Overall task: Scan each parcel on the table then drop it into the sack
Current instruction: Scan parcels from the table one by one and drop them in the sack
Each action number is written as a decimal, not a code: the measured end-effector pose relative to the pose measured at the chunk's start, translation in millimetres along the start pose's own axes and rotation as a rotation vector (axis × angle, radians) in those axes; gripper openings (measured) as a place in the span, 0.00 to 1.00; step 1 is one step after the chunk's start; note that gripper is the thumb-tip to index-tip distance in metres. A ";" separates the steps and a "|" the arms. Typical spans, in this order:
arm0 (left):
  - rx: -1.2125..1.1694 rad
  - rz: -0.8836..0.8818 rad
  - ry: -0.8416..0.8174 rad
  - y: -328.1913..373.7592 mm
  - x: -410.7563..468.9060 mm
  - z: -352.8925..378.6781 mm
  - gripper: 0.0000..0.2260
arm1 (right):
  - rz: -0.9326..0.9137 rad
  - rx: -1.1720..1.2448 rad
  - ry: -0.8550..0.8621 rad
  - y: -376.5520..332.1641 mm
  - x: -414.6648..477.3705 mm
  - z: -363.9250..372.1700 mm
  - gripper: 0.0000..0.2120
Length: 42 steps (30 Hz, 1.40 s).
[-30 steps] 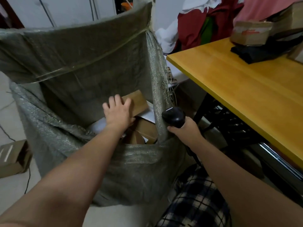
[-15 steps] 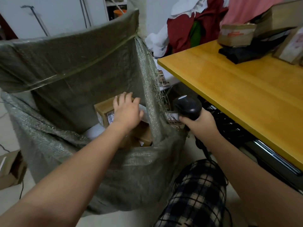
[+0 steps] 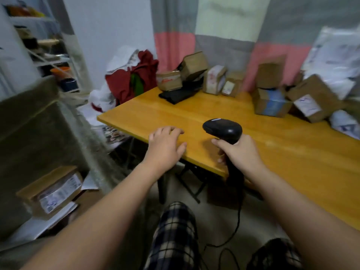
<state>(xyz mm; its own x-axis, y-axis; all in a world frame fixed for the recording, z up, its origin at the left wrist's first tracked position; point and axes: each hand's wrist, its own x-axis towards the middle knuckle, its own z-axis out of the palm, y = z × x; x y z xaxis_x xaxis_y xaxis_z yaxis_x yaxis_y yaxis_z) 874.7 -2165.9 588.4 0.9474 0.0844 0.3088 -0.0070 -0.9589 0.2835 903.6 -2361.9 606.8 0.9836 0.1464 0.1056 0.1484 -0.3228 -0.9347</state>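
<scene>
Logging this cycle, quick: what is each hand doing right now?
Left hand: open, holding nothing, at the near edge of the table.
Right hand: grips the handle of the barcode scanner.

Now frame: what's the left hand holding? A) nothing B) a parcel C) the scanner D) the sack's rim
A: the left hand is open over the near edge of the table with nothing in it; the scanner is in the grip of the right hand.

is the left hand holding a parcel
No, the left hand is empty, fingers relaxed over the table edge; the parcels lie at its far side.
</scene>
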 end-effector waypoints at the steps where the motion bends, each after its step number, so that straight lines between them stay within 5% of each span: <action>1: -0.032 0.016 -0.011 16.4 6.7 4.5 0.18 | 0.012 0.003 0.032 0.6 1.0 -20.2 0.05; 12: -0.263 0.170 -0.103 158.6 99.2 52.1 0.19 | 0.151 0.279 0.334 20.1 17.0 -199.2 0.06; 20: -0.469 0.061 -0.172 209.3 222.6 86.2 0.26 | 0.035 0.196 0.505 29.0 122.1 -265.5 0.23; 24: -0.544 -0.010 -0.246 216.6 278.9 117.4 0.31 | 0.090 0.020 0.453 49.0 180.4 -276.4 0.17; 28: -0.750 -0.193 -0.177 220.8 330.9 140.8 0.43 | 0.097 -0.054 0.483 70.5 227.0 -296.8 0.28; 32: -0.900 -0.189 -0.157 217.7 376.5 161.5 0.53 | 0.164 -0.196 0.457 92.9 256.6 -300.4 0.36; 42: -1.140 -0.061 -0.127 220.8 427.6 187.3 0.38 | 0.049 -0.028 0.551 86.1 295.4 -295.9 0.35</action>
<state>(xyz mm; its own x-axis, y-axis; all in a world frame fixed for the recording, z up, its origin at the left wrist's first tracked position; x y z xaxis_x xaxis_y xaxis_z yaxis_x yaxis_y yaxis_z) 1338.2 -2392.3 613.1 0.9811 0.0325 0.1905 -0.1839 -0.1458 0.9721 1237.4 -2623.2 657.9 0.8966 -0.3776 0.2314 0.0967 -0.3430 -0.9343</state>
